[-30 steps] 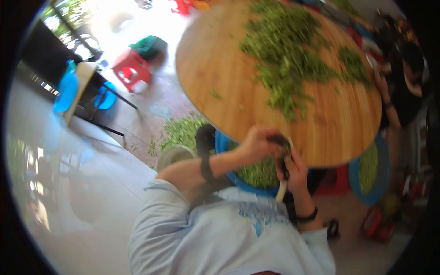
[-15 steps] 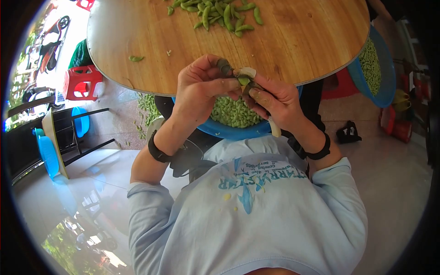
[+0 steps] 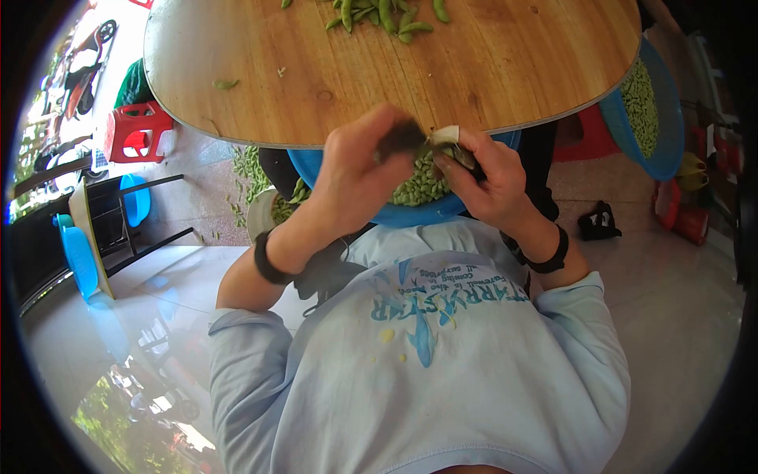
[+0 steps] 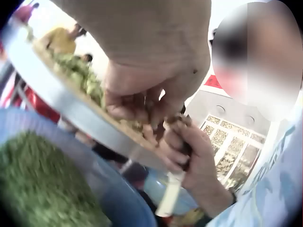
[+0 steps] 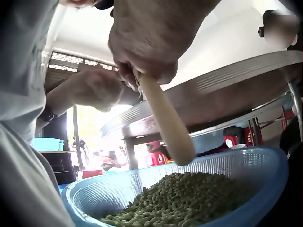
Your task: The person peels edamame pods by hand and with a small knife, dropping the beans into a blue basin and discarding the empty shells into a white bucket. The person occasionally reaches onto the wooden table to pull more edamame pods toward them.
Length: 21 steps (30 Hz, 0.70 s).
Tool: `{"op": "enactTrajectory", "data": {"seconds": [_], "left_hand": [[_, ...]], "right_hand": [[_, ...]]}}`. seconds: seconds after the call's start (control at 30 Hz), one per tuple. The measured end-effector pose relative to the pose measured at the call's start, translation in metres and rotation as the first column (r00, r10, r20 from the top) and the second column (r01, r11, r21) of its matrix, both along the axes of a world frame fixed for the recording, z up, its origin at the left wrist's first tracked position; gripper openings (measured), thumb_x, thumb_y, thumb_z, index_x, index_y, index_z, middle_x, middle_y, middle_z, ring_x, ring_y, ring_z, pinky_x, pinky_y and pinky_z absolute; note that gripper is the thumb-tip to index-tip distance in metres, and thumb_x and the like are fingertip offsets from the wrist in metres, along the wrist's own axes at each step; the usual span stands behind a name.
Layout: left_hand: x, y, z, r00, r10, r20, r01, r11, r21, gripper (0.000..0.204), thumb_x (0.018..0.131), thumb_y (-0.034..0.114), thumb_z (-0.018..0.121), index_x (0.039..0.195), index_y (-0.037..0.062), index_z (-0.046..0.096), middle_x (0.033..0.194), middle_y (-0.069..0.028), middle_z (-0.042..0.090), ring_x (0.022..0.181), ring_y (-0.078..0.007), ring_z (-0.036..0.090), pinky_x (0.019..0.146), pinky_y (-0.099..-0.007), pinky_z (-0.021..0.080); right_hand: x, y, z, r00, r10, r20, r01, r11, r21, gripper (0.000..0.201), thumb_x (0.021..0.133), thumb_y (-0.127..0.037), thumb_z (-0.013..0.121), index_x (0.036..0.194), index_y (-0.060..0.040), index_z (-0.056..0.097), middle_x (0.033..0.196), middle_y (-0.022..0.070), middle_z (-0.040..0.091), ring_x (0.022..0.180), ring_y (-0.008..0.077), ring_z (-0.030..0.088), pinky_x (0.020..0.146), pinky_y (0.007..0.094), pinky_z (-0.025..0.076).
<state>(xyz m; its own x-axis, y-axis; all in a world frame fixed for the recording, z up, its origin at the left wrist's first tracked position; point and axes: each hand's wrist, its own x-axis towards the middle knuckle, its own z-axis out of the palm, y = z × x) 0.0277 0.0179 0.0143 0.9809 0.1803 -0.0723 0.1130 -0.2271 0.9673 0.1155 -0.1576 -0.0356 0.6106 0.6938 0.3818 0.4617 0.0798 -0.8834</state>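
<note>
In the head view my left hand (image 3: pixel 359 166) is blurred, its fingers curled in beside the right hand near the table's front edge. Whether it pinches anything, I cannot tell. My right hand (image 3: pixel 493 178) grips a tool by a smooth, pale handle (image 5: pixel 165 123) that sticks out below the fist; the tool's other end is hidden in the fingers. A white covering (image 3: pixel 446 136) wraps one right fingertip. Below both hands, a blue basket (image 5: pixel 279 177) holds a heap of green shelled beans (image 5: pixel 184 198). Green bean pods (image 3: pixel 387 16) lie on the round wooden table (image 3: pixel 474 79).
Another blue basket (image 3: pixel 669 142) of beans stands at the right. Loose green pods (image 3: pixel 251 175) cover part of the floor at the left, near a red stool (image 3: pixel 138 134). A black item (image 3: pixel 598 223) lies on the floor at the right. Another person (image 4: pixel 61 40) is across the table.
The head view has swung from a tilted angle to face the table squarely. Half a second ago the left fingers pinched a green pod against the right hand; now they have blurred and drawn slightly apart.
</note>
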Motion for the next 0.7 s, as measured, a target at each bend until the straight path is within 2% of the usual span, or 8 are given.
{"op": "enactTrajectory", "data": {"seconds": [0.03, 0.17, 0.23, 0.37, 0.53, 0.57, 0.67, 0.7], "left_hand": [[-0.009, 0.008, 0.011, 0.990, -0.110, -0.094, 0.135, 0.930, 0.342, 0.020, 0.072, -0.004, 0.060, 0.092, 0.0010, 0.057, 0.089, -0.0111, 0.058, 0.081, -0.0281, 0.058, 0.073, -0.0341, 0.047], [-0.043, 0.036, 0.028, 0.978, -0.140, -0.157, 0.210, 0.708, 0.674, 0.017, 0.072, 0.000, 0.062, 0.088, 0.0005, 0.059, 0.086, -0.0151, 0.055, 0.079, -0.0363, 0.055, 0.073, -0.0390, 0.046], [-0.036, 0.043, 0.033, 0.991, -0.135, 0.004, 0.074, 0.565, 0.822, 0.015, 0.075, 0.003, 0.062, 0.090, 0.0005, 0.060, 0.085, -0.0147, 0.054, 0.081, -0.0345, 0.056, 0.072, -0.0411, 0.046], [0.036, 0.031, 0.027, 0.971, -0.193, 0.140, 0.023, 0.658, 0.752, 0.013, 0.077, 0.003, 0.059, 0.090, 0.0008, 0.060, 0.091, -0.0155, 0.054, 0.088, -0.0329, 0.055, 0.074, -0.0403, 0.047], [0.115, 0.035, -0.023, 0.925, -0.241, 0.296, -0.186, 0.392, 0.901, 0.019, 0.082, 0.009, 0.060, 0.100, 0.0029, 0.062, 0.092, -0.0148, 0.054, 0.083, -0.0327, 0.056, 0.072, -0.0415, 0.047], [0.119, 0.039, -0.029, 0.924, -0.240, 0.298, -0.190, 0.389, 0.901, 0.019, 0.082, 0.009, 0.060, 0.100, 0.0029, 0.062, 0.092, -0.0148, 0.054, 0.083, -0.0327, 0.056, 0.072, -0.0415, 0.047], [0.116, 0.043, -0.027, 0.882, -0.267, 0.388, -0.237, 0.461, 0.855, 0.019, 0.083, 0.011, 0.060, 0.101, 0.0042, 0.063, 0.089, -0.0140, 0.058, 0.078, -0.0353, 0.057, 0.069, -0.0399, 0.048], [0.108, 0.040, -0.019, 0.919, -0.169, 0.356, -0.185, 0.612, 0.769, 0.019, 0.084, 0.012, 0.060, 0.100, 0.0035, 0.063, 0.085, -0.0116, 0.061, 0.071, -0.0306, 0.058, 0.064, -0.0357, 0.048]], "right_hand": [[0.003, -0.004, 0.005, 0.996, 0.072, 0.043, -0.070, 0.996, -0.049, 0.028, 0.079, 0.000, 0.067, 0.106, 0.0016, 0.057, 0.076, 0.0102, 0.061, 0.056, 0.0161, 0.057, 0.052, 0.0275, 0.046], [0.002, -0.011, -0.002, 0.978, 0.194, 0.080, -0.188, 0.980, -0.071, 0.029, 0.079, -0.001, 0.067, 0.106, 0.0016, 0.057, 0.076, 0.0114, 0.061, 0.057, 0.0190, 0.058, 0.052, 0.0282, 0.046], [0.001, -0.009, -0.004, 0.979, 0.176, 0.102, -0.170, 0.983, -0.067, 0.029, 0.079, 0.000, 0.065, 0.106, 0.0020, 0.057, 0.078, 0.0130, 0.062, 0.058, 0.0201, 0.058, 0.053, 0.0292, 0.047], [0.001, -0.010, 0.005, 0.989, 0.145, 0.002, -0.145, 0.986, -0.082, 0.031, 0.080, 0.003, 0.061, 0.110, 0.0039, 0.055, 0.078, 0.0114, 0.061, 0.059, 0.0171, 0.056, 0.053, 0.0266, 0.045], [0.003, -0.009, 0.001, 0.994, 0.108, -0.024, -0.107, 0.994, 0.039, 0.033, 0.085, -0.001, 0.056, 0.117, 0.0060, 0.052, 0.078, 0.0101, 0.057, 0.056, 0.0144, 0.054, 0.052, 0.0256, 0.043], [0.004, -0.011, 0.002, 0.957, 0.131, -0.259, -0.121, 0.991, 0.052, 0.035, 0.089, -0.003, 0.051, 0.122, 0.0057, 0.049, 0.077, 0.0082, 0.056, 0.055, 0.0115, 0.051, 0.051, 0.0240, 0.041], [0.006, -0.011, 0.012, 0.841, 0.102, -0.531, -0.062, 0.994, 0.094, 0.037, 0.094, -0.008, 0.044, 0.130, 0.0047, 0.043, 0.077, 0.0047, 0.054, 0.052, 0.0070, 0.045, 0.047, 0.0208, 0.038], [0.009, -0.009, 0.015, 0.816, 0.063, -0.575, 0.006, 0.993, 0.116, 0.039, 0.097, -0.010, 0.040, 0.133, 0.0041, 0.040, 0.076, 0.0032, 0.052, 0.051, 0.0054, 0.043, 0.045, 0.0191, 0.036]]}}
